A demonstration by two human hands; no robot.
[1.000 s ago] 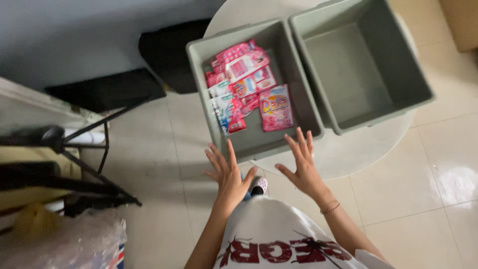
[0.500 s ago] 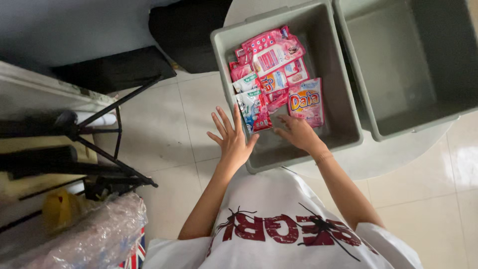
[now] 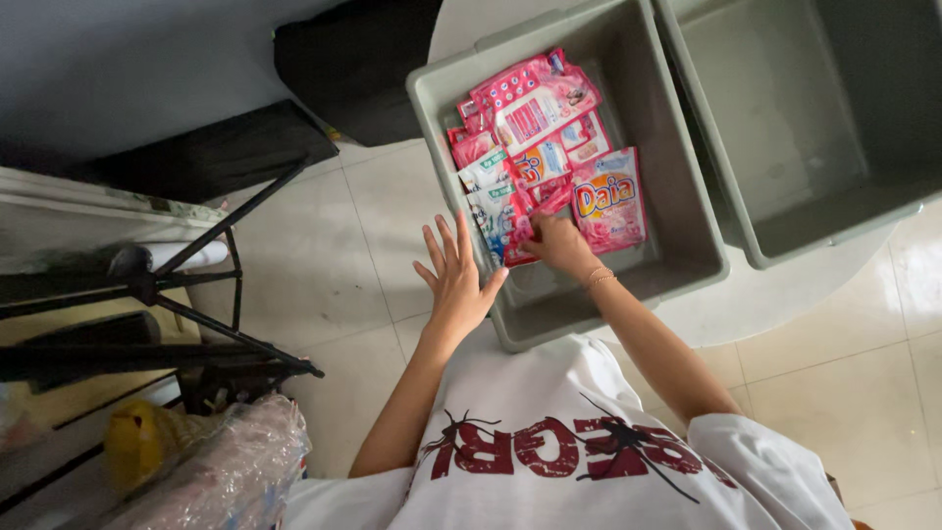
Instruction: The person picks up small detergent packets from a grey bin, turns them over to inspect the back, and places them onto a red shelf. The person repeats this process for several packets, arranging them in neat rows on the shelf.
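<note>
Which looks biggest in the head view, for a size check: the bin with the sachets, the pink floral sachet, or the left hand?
1. Bin, by far the largest.
2. Left hand and pink floral sachet look about alike; the hand is nearer the camera, so I won't rank them.

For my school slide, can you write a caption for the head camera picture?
Right hand reaches among pink sachets in a grey bin; left hand hovers open at its rim.

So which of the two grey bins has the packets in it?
The left bin, the one the right hand reaches into. It holds a pile of pink packets. The right bin shows only bare grey floor.
</note>
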